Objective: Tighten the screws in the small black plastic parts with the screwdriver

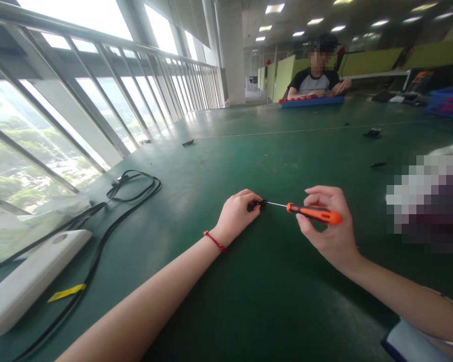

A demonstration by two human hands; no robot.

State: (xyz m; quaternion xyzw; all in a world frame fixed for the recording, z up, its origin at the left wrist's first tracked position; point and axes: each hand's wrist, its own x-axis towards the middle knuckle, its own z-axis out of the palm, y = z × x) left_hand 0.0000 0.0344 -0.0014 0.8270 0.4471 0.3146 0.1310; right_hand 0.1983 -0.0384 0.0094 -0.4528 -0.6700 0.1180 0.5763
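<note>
My left hand [237, 216] rests on the green table [249, 301] with its fingers pinched round a small black part [255, 204]. A red string bracelet circles that wrist. My right hand [330, 231] grips an orange and black screwdriver [314, 213] by the handle. The thin metal shaft points left and its tip meets the black part.
A white power strip [26, 279] with a black cable [128, 188] lies at the left by the window railing. Small black pieces [373, 132] are scattered further back. A person [317, 75] sits at the far side behind a blue tray [311, 100]. A blurred patch [430, 201] lies at the right.
</note>
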